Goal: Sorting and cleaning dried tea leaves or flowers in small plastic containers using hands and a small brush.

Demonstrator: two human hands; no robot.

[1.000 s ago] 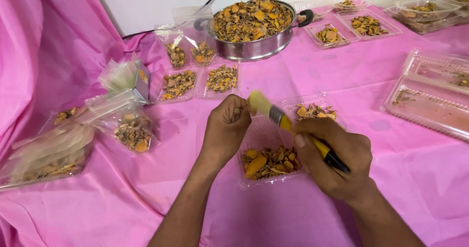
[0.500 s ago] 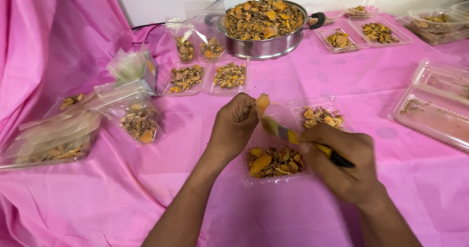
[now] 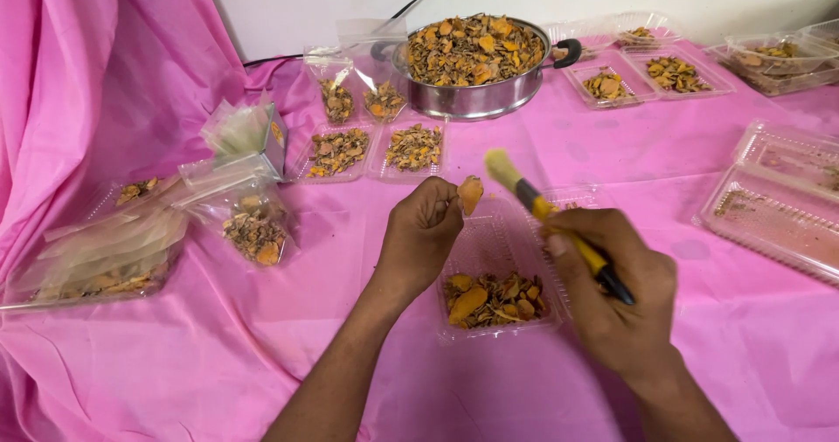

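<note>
The left hand [image 3: 421,237] pinches an orange dried slice [image 3: 470,194] at its fingertips, held above the clear plastic tray [image 3: 489,241] on the pink cloth [image 3: 262,337]. The brush [image 3: 551,222], half a second ago lowered with bristles under the slice, has swung up just right of it. Its long axis runs diagonally, bristles pointing up-left, black handle end down-right, gripped in the closed right hand [image 3: 616,298].
</note>
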